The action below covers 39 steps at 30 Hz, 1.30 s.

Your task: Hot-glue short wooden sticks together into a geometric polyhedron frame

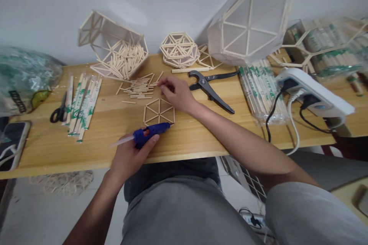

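My left hand (130,157) is wrapped round a blue glue gun (152,134), a clear glue stick poking out of its rear. The gun's nozzle points right, at the lower right corner of a hexagon frame of thin sticks (159,115) lying flat on the table. My right hand (178,93) is beyond the frame, at the right end of a loose pile of short sticks (140,87). Its fingers are curled together near a stick end; whatever they hold, if anything, is too small to make out.
Black cutters (211,88) lie right of my right hand. Further right are wrapped chopsticks (262,92) and a white power strip (316,92) with cables. Behind stand a stick-filled container (126,59) and a large hexagonal frame (248,26). Scissors (59,113) and a phone (13,145) lie left.
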Each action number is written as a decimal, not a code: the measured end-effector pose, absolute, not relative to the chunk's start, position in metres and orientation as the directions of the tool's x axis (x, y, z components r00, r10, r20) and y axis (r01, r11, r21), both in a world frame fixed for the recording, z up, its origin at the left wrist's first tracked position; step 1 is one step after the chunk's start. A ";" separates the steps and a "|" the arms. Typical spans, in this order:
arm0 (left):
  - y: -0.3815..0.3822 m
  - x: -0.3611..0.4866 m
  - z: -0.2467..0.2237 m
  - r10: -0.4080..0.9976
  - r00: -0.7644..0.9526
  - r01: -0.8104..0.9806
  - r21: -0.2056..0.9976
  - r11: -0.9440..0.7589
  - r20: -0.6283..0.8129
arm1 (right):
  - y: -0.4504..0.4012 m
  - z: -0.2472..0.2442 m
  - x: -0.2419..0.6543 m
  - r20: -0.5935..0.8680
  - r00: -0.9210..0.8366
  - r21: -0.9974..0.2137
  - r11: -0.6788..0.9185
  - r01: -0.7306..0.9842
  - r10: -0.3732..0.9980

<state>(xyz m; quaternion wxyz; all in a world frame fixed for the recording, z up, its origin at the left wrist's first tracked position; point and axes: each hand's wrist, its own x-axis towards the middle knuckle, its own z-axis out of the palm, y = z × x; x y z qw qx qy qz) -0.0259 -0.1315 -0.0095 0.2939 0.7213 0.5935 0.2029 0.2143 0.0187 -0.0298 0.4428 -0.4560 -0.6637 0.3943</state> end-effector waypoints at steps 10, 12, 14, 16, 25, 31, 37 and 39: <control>-0.130 -0.023 -0.011 0.968 0.248 0.739 0.655 -0.159 -0.044 | 0.018 -0.030 0.214 0.243 -0.180 -0.932 0.281 0.230 0.953; -0.130 -0.022 -0.011 0.967 0.249 0.734 0.661 -0.156 -0.048 | 0.019 -0.030 0.214 0.245 -0.177 -0.931 0.283 0.231 0.953; -0.130 -0.022 -0.011 0.969 0.244 0.730 0.667 -0.151 -0.047 | 0.019 -0.030 0.214 0.244 -0.183 -0.930 0.284 0.232 0.952; -0.129 -0.021 -0.011 0.971 0.235 0.725 0.672 -0.150 -0.037 | 0.019 -0.031 0.214 0.244 -0.191 -0.931 0.285 0.228 0.951; -0.131 -0.024 -0.011 0.982 0.179 0.705 0.704 -0.087 -0.058 | 0.017 -0.029 0.215 0.221 -0.188 -0.941 0.260 0.218 0.957; -0.131 -0.023 -0.013 0.981 0.184 0.711 0.697 -0.094 -0.056 | 0.017 -0.027 0.215 0.233 -0.183 -0.937 0.271 0.219 0.955; -0.132 -0.024 -0.013 0.977 0.198 0.704 0.705 -0.082 -0.085 | 0.017 -0.027 0.215 0.231 -0.186 -0.936 0.270 0.226 0.955; -0.133 -0.026 -0.013 0.979 0.184 0.707 0.703 -0.073 -0.083 | 0.017 -0.028 0.215 0.230 -0.189 -0.935 0.271 0.231 0.955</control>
